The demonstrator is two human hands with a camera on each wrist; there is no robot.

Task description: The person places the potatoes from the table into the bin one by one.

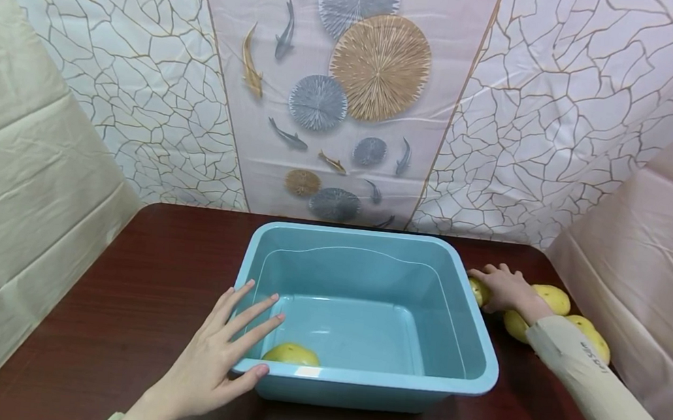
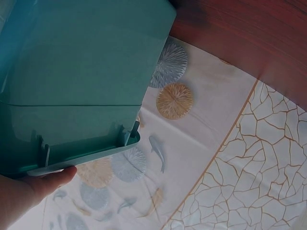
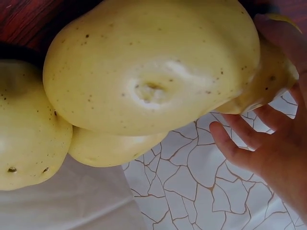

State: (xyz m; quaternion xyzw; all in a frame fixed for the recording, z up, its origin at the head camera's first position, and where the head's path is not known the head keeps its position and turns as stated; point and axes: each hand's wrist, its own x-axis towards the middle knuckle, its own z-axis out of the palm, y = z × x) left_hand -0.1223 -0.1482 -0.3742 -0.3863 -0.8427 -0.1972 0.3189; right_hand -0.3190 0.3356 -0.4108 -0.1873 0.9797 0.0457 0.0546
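A light blue plastic basin (image 1: 380, 379) stands on the table with one yellow potato (image 1: 292, 354) inside, at its near left corner. My left hand (image 1: 206, 360) rests at that corner, fingers straight and spread over the rim; in the left wrist view the thumb (image 2: 53, 182) lies against the rim. To the right of the basin, my right hand (image 1: 503, 289) grips a potato (image 1: 478, 292) close beside the basin's wall. In the right wrist view, the fingers (image 3: 235, 151) curl around this potato (image 3: 271, 79), partly hidden behind a larger potato (image 3: 153, 62).
Several more potatoes (image 1: 552, 299) lie together at the table's right edge, partly behind my right forearm. The dark red table (image 1: 184, 255) ends at a patterned cloth backdrop (image 1: 378, 71). Pale fabric walls (image 1: 655, 223) rise at both sides.
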